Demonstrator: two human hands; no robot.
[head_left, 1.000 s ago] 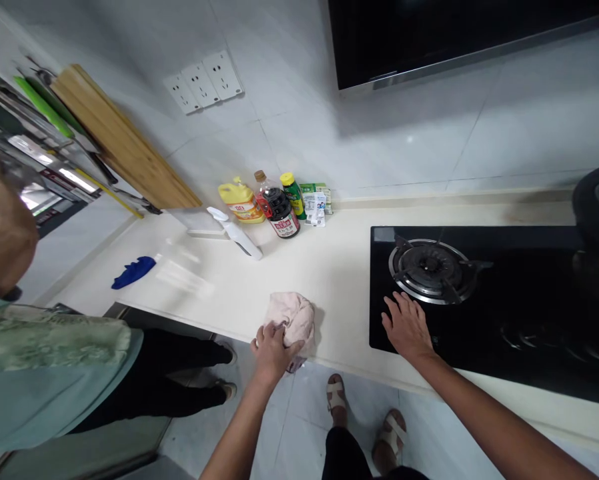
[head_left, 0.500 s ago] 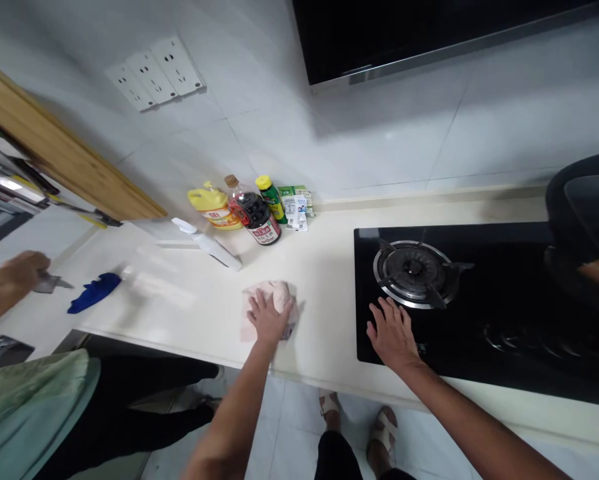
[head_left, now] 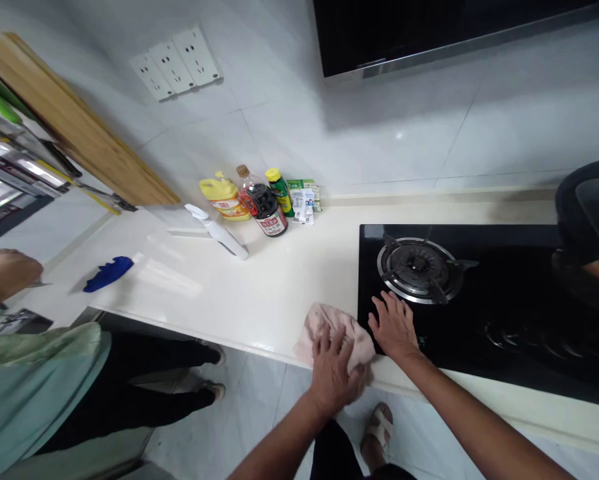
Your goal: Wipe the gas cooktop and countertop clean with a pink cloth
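Observation:
A crumpled pink cloth lies on the white counter near its front edge, beside the left edge of the black gas cooktop. My left hand presses down on this cloth with bent fingers and bunches it under the palm. To the right, my right hand rests palm down on the cooktop's left front part. Its fingers are apart and hold nothing. Just beyond the fingertips sits the round gas burner with its metal pan supports.
Against the wall stand a yellow jug, a dark sauce bottle, a green bottle and small packets. A white spray bottle and blue cloth are leftward. Another person's hand is far left. A wok sits right.
My left hand has brought the pink cloth right and toward the counter's front edge, close to the cooktop. My right hand stays on the cooktop. The other person's hand has shifted slightly left.

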